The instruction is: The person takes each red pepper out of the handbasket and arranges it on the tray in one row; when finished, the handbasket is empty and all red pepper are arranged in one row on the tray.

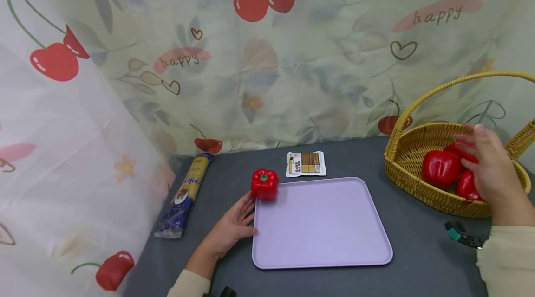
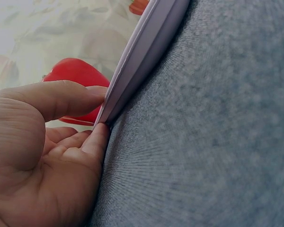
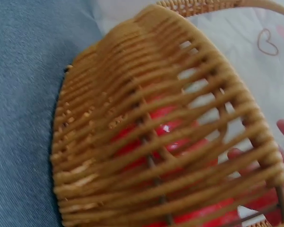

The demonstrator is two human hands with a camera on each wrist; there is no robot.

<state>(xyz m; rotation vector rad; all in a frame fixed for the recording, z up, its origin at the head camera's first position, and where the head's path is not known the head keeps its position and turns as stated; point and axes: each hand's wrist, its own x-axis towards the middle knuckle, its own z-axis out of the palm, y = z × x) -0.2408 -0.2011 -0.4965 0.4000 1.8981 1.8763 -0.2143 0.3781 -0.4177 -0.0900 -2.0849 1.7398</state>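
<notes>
A light purple tray (image 1: 322, 227) lies on the dark tabletop. My left hand (image 1: 234, 222) is at its left edge, pinching the rim between thumb and fingers, as the left wrist view shows close up. On the tray's far left corner stands a red bell pepper (image 1: 264, 184), just beyond my left fingertips. My right hand (image 1: 493, 164) is over the wicker basket (image 1: 407, 174), its fingers loosely extended near the glossy red peppers (image 1: 440, 168) inside. Part of those peppers is hidden behind the hand. In the right wrist view, the basket's woven side mostly covers the peppers and fingers.
A white and brown packet (image 1: 306, 164) lies behind the tray. To the left is a long blue and yellow package (image 1: 185, 197). The basket's tall handle (image 1: 455, 83) arches over its opening. A printed curtain (image 1: 292, 79) hangs along the back and left.
</notes>
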